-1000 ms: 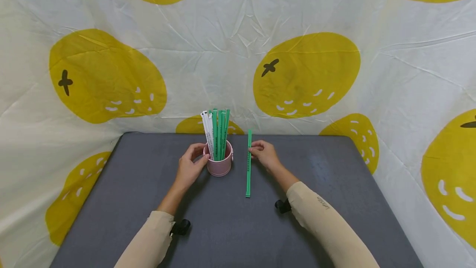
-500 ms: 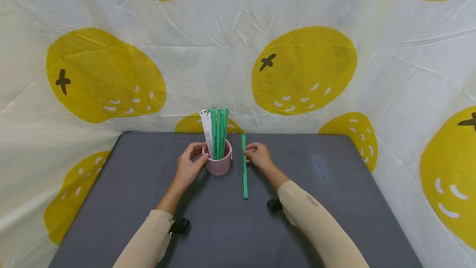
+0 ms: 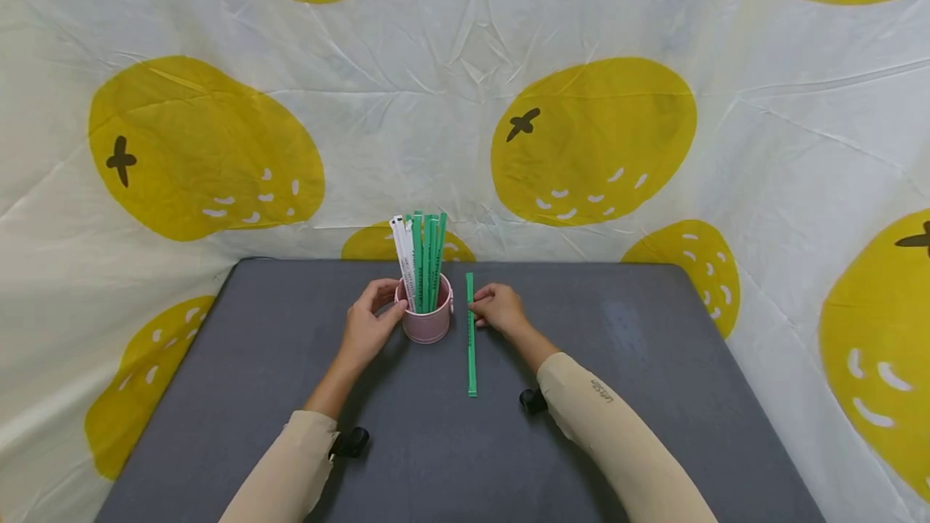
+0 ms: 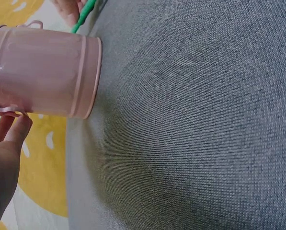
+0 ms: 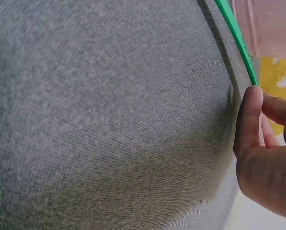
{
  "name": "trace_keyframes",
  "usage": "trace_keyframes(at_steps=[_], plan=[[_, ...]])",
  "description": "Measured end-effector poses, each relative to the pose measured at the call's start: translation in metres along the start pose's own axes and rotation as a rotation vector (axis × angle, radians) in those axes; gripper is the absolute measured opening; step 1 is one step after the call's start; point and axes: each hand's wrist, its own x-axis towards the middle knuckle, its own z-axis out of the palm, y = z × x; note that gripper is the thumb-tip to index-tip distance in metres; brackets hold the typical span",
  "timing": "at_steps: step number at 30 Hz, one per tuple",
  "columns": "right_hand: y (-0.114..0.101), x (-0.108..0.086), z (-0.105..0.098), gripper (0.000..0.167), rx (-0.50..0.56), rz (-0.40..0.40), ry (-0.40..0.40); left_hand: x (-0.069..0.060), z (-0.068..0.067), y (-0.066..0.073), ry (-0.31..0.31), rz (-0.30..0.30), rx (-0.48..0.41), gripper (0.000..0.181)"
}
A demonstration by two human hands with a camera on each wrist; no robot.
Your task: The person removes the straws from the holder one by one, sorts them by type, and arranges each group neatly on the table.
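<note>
A pink bucket (image 3: 426, 328) stands upright near the table's back edge, holding several green sticks (image 3: 429, 265) and several white sticks (image 3: 405, 261). My left hand (image 3: 366, 333) grips the bucket's left side; in the left wrist view its fingers touch the small side handle of the bucket (image 4: 42, 72). Just right of the bucket, my right hand (image 3: 503, 311) pinches a single long green stick (image 3: 471, 353) at about its upper part. The right wrist view shows that green stick (image 5: 236, 36) between thumb and fingers of the right hand (image 5: 265, 153), its shadow on the table beside it.
The dark grey table (image 3: 436, 450) extends around both forearms. Behind it hangs a white cloth (image 3: 407, 152) with large yellow fruit shapes, close to the back edge. A black wrist camera (image 3: 352, 442) sits on the left arm, another (image 3: 534, 401) on the right.
The right hand has moved left and slightly toward the table's front with the green stick, bringing it closer to the bucket. The left hand keeps its hold on the bucket.
</note>
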Motion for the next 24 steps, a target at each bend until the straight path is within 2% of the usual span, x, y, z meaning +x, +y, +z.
trace_keyframes(at_steps=[9,20,24], plan=[[0.0032,0.0032,-0.002,0.018,-0.069,0.022,-0.018,0.0003,-0.0011,0.0004,-0.008,-0.007,0.005,0.042],[0.0045,0.0074,-0.0017,0.016,-0.093,0.024,-0.019,0.0002,-0.001,0.001,-0.013,0.0,-0.02,0.044],[0.0035,0.0059,0.0003,0.015,-0.149,0.011,-0.015,0.0004,-0.0017,-0.0001,-0.009,0.005,-0.025,0.043]])
